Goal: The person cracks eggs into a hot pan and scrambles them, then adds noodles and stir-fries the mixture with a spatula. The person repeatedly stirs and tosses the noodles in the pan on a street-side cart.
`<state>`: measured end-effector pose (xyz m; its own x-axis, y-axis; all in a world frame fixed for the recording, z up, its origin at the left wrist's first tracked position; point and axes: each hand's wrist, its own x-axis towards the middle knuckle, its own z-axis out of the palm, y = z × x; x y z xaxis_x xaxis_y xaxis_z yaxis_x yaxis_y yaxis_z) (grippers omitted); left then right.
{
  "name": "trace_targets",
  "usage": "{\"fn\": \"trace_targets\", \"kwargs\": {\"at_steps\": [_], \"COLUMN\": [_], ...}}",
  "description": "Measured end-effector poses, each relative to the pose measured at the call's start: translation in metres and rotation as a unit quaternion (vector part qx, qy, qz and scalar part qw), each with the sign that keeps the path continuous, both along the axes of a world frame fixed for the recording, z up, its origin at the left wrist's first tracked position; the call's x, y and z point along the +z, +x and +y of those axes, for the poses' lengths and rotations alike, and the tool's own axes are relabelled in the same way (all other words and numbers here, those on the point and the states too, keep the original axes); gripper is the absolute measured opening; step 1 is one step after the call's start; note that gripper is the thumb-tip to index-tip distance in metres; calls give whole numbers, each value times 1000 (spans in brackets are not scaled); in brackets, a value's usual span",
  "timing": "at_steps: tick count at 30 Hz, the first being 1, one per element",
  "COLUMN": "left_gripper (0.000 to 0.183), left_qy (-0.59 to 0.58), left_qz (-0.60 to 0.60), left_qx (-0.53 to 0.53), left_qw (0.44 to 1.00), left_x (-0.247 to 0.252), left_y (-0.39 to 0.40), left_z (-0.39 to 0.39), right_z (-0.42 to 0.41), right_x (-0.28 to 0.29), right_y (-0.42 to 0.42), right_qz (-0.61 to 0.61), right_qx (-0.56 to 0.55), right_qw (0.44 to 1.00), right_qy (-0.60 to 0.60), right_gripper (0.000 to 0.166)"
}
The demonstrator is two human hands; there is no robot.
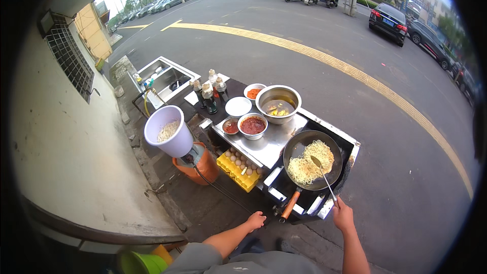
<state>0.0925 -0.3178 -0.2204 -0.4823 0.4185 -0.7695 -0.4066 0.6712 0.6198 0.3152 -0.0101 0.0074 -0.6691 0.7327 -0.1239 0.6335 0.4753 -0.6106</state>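
Note:
Pale noodles (pixel 310 161) lie in a dark frying pan (pixel 295 148) on the stove at the cart's right end. My right hand (pixel 343 213) grips the handle of a metal spatula (pixel 326 180), whose blade rests on the noodles. The pan's wooden handle (pixel 291 206) points towards me, with no hand on it. My left hand (pixel 257 220) is left of that handle, fingers loosely curled, apart from it; nothing shows in it. Left of the pan, on the steel top (pixel 279 140), stand a steel bowl of liquid (pixel 278 104), a bowl of red sauce (pixel 253 125) and a small bowl of chilli (pixel 230 126).
A white bowl (pixel 238 107), a bowl of orange-red food (pixel 254 92) and several bottles (pixel 209 99) stand farther back. Eggs sit in a yellow tray (pixel 237 173) below. A lilac bucket (pixel 169 129), a gas cylinder in orange cover (pixel 201 167), a hose and a sink (pixel 163 80) are leftward.

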Motion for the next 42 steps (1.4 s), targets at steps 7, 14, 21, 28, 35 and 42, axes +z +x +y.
{"fn": "trace_targets", "kwargs": {"at_steps": [7, 14, 21, 28, 35, 42], "left_gripper": [54, 47, 53, 55, 48, 30], "left_qy": [-28, -24, -48, 91, 216, 164], "left_qz": [-28, 21, 63, -398, -405, -276], "left_qx": [-177, -187, -189, 22, -44, -73], "left_qw": [983, 982, 979, 913, 887, 944], "left_x": [-69, -126, -112, -6, 96, 97], "left_y": [-27, -31, -37, -69, -75, -67], "left_z": [79, 91, 86, 63, 112, 74], "right_z": [-82, -135, -141, -109, -61, -88], "right_x": [5, 31, 51, 40, -16, 16], "right_y": [21, 10, 11, 5, -11, -17], "right_qz": [28, 45, 43, 33, -102, -73], "right_qx": [-123, -171, -184, -165, -133, -64], "right_qw": [989, 983, 982, 985, 984, 995], "right_qy": [-70, -53, -31, 30, 56, -17], "right_gripper": [48, 49, 49, 47, 48, 21]}}
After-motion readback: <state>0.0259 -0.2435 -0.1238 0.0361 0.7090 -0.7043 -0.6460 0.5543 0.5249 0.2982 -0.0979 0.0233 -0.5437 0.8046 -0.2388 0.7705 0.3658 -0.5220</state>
